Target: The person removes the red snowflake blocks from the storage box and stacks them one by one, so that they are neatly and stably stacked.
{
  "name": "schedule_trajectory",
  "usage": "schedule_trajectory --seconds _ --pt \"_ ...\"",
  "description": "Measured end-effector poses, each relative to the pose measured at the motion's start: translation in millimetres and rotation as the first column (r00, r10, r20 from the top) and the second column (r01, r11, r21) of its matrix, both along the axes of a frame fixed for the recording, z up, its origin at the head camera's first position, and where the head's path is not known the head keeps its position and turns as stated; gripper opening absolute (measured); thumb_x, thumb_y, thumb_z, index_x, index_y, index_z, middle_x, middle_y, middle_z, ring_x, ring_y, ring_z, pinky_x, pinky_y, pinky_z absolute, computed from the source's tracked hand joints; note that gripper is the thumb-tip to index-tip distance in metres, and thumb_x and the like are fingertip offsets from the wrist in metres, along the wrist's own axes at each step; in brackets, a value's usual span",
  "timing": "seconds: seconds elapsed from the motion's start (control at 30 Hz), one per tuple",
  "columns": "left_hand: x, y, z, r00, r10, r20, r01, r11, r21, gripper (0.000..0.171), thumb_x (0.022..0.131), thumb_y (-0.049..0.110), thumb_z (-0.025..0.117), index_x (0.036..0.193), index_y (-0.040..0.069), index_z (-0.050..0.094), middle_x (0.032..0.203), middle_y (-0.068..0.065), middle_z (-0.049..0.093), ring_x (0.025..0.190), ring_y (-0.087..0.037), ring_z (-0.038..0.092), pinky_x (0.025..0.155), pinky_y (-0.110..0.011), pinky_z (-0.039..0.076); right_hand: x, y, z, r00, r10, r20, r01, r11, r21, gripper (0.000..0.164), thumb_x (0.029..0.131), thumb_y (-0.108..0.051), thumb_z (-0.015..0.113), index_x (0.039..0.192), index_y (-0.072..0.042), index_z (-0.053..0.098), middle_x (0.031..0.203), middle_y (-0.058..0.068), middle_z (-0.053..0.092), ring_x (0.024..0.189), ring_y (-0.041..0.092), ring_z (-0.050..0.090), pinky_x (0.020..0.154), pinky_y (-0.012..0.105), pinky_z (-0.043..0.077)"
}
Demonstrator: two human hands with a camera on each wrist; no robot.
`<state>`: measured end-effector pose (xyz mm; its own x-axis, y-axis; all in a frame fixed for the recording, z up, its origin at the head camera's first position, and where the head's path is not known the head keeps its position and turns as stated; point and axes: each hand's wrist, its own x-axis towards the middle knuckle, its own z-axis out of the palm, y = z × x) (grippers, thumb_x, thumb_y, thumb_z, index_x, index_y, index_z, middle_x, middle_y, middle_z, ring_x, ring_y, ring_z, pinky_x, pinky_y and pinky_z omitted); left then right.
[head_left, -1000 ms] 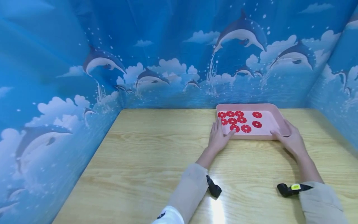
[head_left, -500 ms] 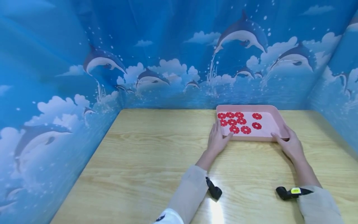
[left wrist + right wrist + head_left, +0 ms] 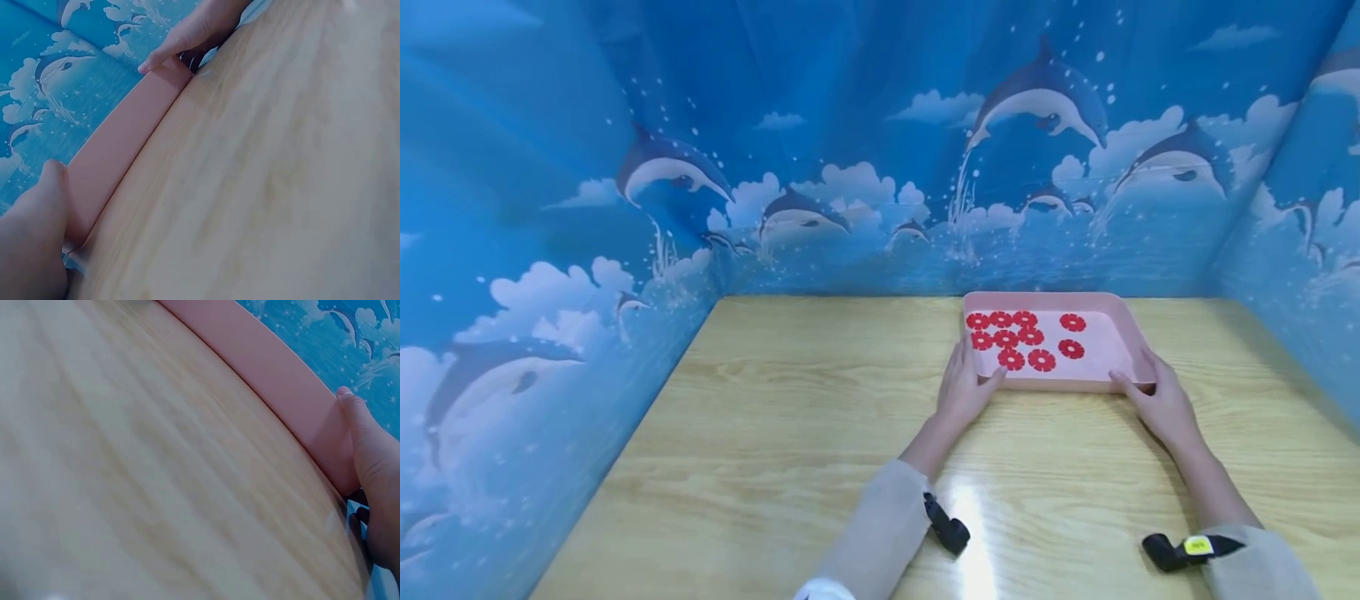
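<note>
A shallow pink tray [image 3: 1060, 386] lies near the back of the table, with several red notched plastic discs [image 3: 1041, 360] flat inside it. Most discs are grouped at the tray's left; two sit apart toward the right. My left hand [image 3: 962, 390] grips the front left corner, fingers along the side and thumb at the front rim. At the front right corner my right hand [image 3: 1167, 407] holds on in the same way, its thumb [image 3: 355, 412] against the front wall in the right wrist view. The fingers' undersides are hidden.
The wood-grain table [image 3: 760, 433] spreads out in front of and left of the tray. A blue dolphin-print backdrop [image 3: 850, 167] rises close behind the tray and along both sides. Black wrist cameras [image 3: 950, 533] sit on both sleeves.
Held by both hands, the tray has shifted slightly toward me and to the left. The head view has also moved a little. The discs keep their layout.
</note>
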<state>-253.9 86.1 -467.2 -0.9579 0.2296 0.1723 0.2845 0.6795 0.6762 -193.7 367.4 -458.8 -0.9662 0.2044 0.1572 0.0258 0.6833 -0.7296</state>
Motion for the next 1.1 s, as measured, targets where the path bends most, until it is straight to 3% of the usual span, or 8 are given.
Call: schedule_trajectory --seconds 0.33,0.63,1.1 --pt "11.7 -20 0.7 1.000 0.000 -0.019 0.000 1.000 0.004 0.084 0.090 0.052 0.049 0.147 0.006 0.009 0.151 -0.010 0.015 0.136 -0.024 0.015 0.108 -0.036 0.017 8.5 -13 0.0 0.997 0.061 -0.036 -0.061 0.998 0.013 0.079 0.093 -0.039 0.051 0.146 0.002 0.008 0.141 0.036 0.014 0.128 0.052 0.013 0.100 0.064 0.013" --pt "21.1 -33 1.6 1.000 -0.009 -0.013 0.010 1.000 0.017 0.084 0.090 0.049 0.050 0.147 0.005 0.007 0.151 -0.010 0.014 0.136 -0.025 0.016 0.108 -0.037 0.018 17.0 -24 3.7 0.998 0.053 0.015 -0.054 0.998 0.020 0.085 0.092 -0.044 0.050 0.146 -0.001 -0.001 0.145 0.033 0.006 0.128 0.052 0.010 0.099 0.066 0.013" --pt "31.5 -56 0.1 1.000 -0.021 -0.006 0.021 0.998 0.056 0.086 0.090 0.049 0.051 0.148 0.009 0.002 0.151 -0.009 0.012 0.136 -0.025 0.015 0.107 -0.039 0.019 28.4 -46 -0.2 0.998 0.064 -0.013 -0.064 0.998 0.021 0.085 0.092 -0.044 0.050 0.146 -0.002 -0.001 0.146 0.030 0.006 0.129 0.050 0.011 0.098 0.066 0.015"
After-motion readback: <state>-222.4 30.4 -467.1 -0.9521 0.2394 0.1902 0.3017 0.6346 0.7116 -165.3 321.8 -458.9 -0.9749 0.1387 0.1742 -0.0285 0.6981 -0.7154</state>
